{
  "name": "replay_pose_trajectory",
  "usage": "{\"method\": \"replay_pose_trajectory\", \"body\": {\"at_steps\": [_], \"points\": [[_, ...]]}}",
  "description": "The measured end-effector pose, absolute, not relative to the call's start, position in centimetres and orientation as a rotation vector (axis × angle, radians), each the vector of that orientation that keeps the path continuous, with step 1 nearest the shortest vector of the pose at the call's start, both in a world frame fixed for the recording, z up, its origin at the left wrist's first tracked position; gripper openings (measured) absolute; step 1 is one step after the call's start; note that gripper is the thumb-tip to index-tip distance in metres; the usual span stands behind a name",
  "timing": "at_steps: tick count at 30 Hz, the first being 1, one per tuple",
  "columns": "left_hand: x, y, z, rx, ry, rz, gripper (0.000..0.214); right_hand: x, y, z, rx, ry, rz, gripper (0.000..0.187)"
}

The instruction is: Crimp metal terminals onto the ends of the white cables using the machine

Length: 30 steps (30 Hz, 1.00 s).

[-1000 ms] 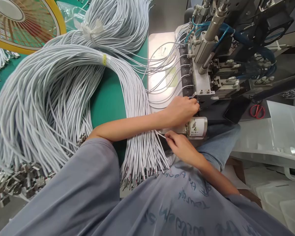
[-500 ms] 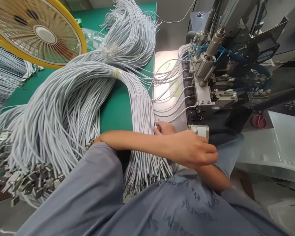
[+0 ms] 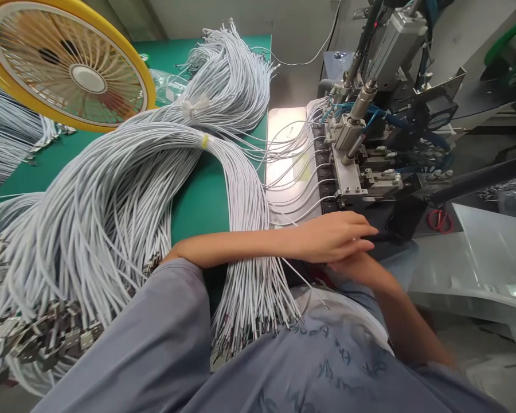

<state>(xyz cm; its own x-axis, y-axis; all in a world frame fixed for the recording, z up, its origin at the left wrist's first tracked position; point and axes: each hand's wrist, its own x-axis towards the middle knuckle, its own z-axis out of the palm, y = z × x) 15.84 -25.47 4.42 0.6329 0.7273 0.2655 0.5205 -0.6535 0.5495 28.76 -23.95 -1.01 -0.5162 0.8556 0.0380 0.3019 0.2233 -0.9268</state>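
My left hand (image 3: 333, 236) is in front of the machine, its fingers stretched out and a little apart. Nothing shows in them; the thumb is hidden. Just below it is my right hand (image 3: 359, 268), overlapped by the left so that its fingers cannot be seen. Under my left forearm hangs a bundle of white cables (image 3: 245, 189), tied with yellow tape (image 3: 205, 141), its stripped ends near my lap. One single white cable (image 3: 303, 278) lies apart from the bundle and slants under my left wrist toward my shirt.
At the right, a machine with metal cylinders (image 3: 350, 135) holds several cable ends in its black block row (image 3: 324, 172). A yellow fan (image 3: 148, 80) stands at the left over the green table (image 3: 198, 201). More cables (image 3: 236, 74) lie behind. Red-handled scissors (image 3: 440, 221) rest at the right.
My right hand has moved from the bundle's edge to beneath my left hand. One cable now lies apart from the bundle. My left hand's fingers have straightened. The view has tilted up slightly.
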Motion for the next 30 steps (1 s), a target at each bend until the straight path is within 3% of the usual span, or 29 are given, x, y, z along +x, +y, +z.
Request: {"method": "replay_pose_trajectory", "body": {"at_steps": [4,10,15,18,24,30], "points": [[15.3,-23.6,2.2,2.170,1.046,0.678,0.034,33.1,-21.6,1.2,-1.120,-2.051,1.418,0.008],[15.0,-22.8,1.5,2.037,1.090,0.857,0.021,32.9,-21.7,1.4,-1.145,-1.382,1.361,0.021],[14.9,-22.9,2.0,1.991,1.089,0.915,0.022,32.4,-22.6,1.0,-1.009,-1.221,1.507,0.026],[14.9,-22.9,1.8,1.994,1.087,0.933,0.023,32.5,-22.7,0.9,-1.008,-1.227,1.502,0.029],[15.2,-23.0,1.6,1.925,1.018,0.966,0.020,32.2,-22.5,0.7,-1.058,-1.441,1.261,0.013],[15.0,-22.9,0.9,2.075,1.061,1.011,0.021,33.1,-21.7,1.4,-1.153,-1.698,1.099,0.015]]}}
